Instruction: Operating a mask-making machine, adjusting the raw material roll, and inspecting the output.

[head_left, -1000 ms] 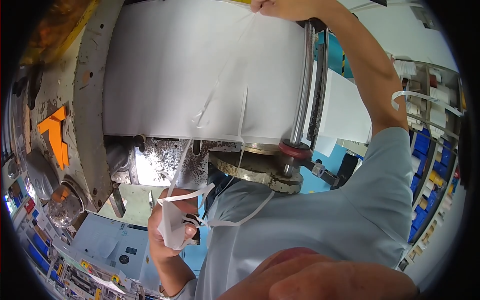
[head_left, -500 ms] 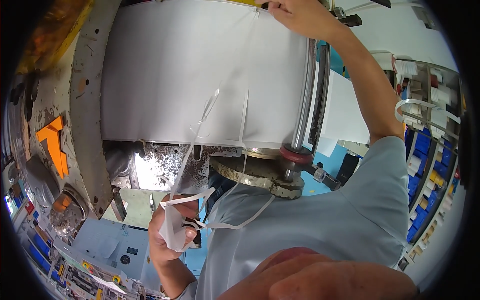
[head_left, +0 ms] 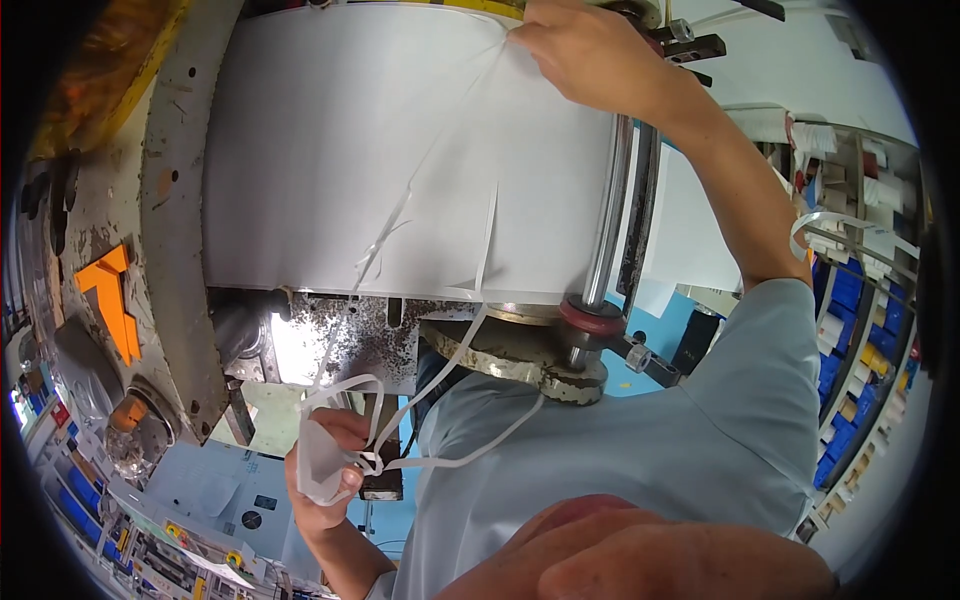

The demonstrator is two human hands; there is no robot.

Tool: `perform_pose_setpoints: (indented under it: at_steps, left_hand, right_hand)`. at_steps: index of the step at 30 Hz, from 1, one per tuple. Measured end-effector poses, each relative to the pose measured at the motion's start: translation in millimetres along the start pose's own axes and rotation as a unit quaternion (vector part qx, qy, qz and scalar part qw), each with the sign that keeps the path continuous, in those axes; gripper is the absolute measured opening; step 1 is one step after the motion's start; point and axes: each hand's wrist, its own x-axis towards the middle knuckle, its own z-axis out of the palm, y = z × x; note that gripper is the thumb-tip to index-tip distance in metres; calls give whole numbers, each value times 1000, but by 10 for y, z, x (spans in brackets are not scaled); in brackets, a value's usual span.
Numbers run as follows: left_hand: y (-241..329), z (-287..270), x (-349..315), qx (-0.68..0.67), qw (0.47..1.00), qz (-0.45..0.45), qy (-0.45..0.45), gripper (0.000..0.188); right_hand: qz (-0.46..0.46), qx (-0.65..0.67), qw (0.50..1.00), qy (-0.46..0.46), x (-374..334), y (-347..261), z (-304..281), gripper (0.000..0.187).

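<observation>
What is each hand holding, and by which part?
The left hand holds white strips by their bunched part; the right hand seems to pinch a thin strip near its upper end.

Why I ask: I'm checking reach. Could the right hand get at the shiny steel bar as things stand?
Probably yes: the right hand is near the steel bar, and much of the bar shows uncovered below the wrist. Its fingers would likely first have to leave the white sheet.
</observation>
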Motion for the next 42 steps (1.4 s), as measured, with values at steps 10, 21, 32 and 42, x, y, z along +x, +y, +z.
perform_pose_setpoints:
  at_steps: [10,21,32,42]
  left_hand:
    - [25,62,14,3,1000,14,11,38]
    - [37,52,42,8,1000,4,19,32]
    - [-185,-218,-225,-17,993,-12,116,42]
    - [-145,-208,-200,5,997,55,61,49]
  right_hand:
    - [101,219,967,87,133,146,-19,18]
    - [117,146,982,-21,134,84,-79,27]
    - [41,49,998,-21,62,28,-84,28]
    - [104,145,983,39,117,-30,-65,20]
